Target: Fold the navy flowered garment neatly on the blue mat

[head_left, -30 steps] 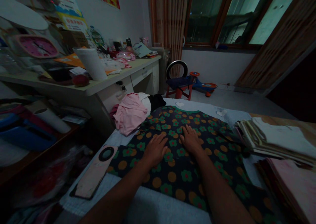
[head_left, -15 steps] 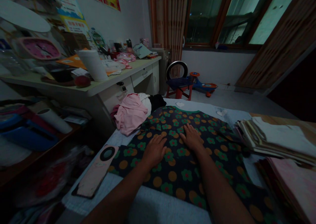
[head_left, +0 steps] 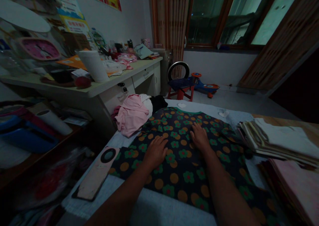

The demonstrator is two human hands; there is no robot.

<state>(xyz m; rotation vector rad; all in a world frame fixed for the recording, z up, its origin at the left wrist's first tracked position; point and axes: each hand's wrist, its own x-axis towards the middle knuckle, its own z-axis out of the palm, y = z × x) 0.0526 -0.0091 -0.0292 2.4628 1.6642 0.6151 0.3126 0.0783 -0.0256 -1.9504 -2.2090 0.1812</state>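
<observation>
A dark shirt (head_left: 183,153) printed with green flowers and orange-brown dots lies spread flat, its green-edged neckline at the far side. On its left half rests my left hand (head_left: 156,149), palm down with the fingers stretched out. My right hand (head_left: 200,138) lies on the upper right part of the shirt, fingers extended forward and slightly apart. Neither hand grips the fabric. Under the shirt is a light blue cloth (head_left: 149,202) covering the surface.
A phone (head_left: 97,178) lies at the left edge. Crumpled pink clothing (head_left: 133,114) sits beyond it. Folded clothes (head_left: 281,136) are stacked on the right, with a pink folded pile (head_left: 296,183) nearer. A cluttered desk (head_left: 119,80) stands at the left, a red stool (head_left: 181,91) behind.
My right hand has slid a little to the right across the shirt. My left hand stays in nearly the same place, and the shirt looks unchanged.
</observation>
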